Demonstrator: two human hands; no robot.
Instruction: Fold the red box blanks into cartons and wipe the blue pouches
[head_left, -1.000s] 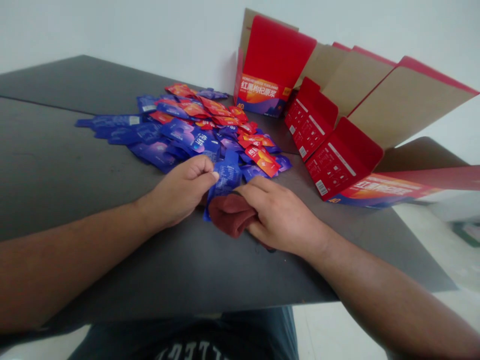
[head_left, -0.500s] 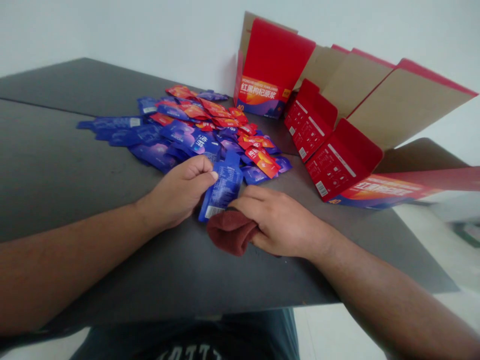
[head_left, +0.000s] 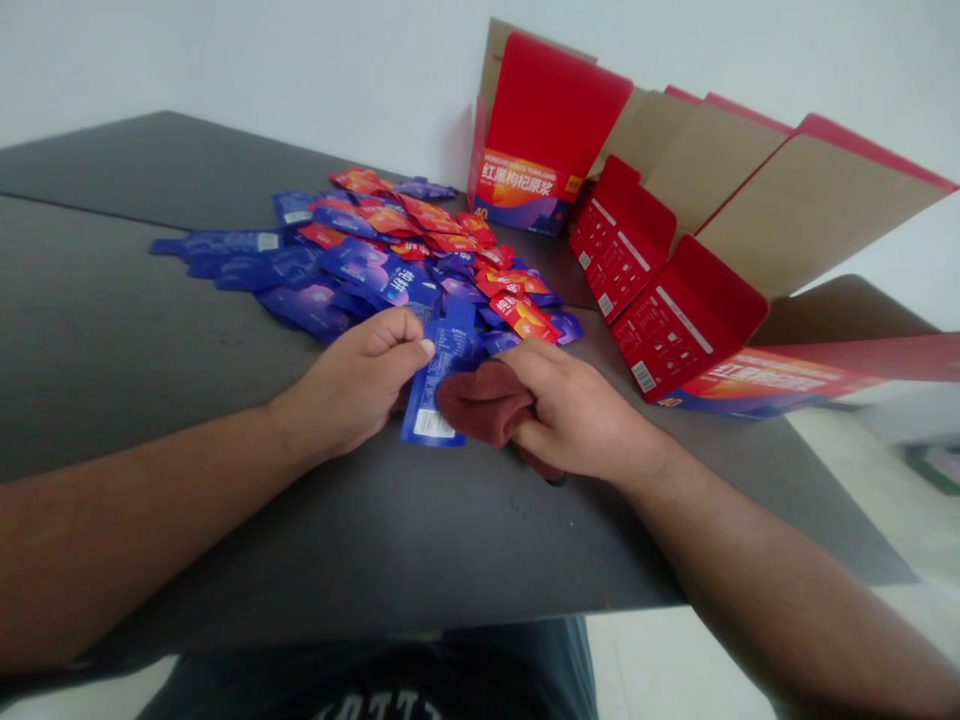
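A blue pouch (head_left: 435,390) with fine white print and a barcode label is pinched at its left edge by my left hand (head_left: 367,380), thumb on top. My right hand (head_left: 574,410) is closed on a bunched brown cloth (head_left: 487,400), which lies against the right side of the pouch. Just beyond both hands spreads a heap of blue pouches (head_left: 300,300) and red pouches (head_left: 525,315). The fingertips of my right hand are partly hidden behind the cloth.
An upright red carton (head_left: 532,140) with its flap raised stands behind the heap. More red cartons with open flaps (head_left: 675,320) line the right side of the dark table (head_left: 337,560). A pale wall (head_left: 300,80) rises behind.
My right hand has moved the brown cloth up and to the right along the pouch, uncovering more of the barcode label. My left hand has stayed almost where it was, still holding the pouch.
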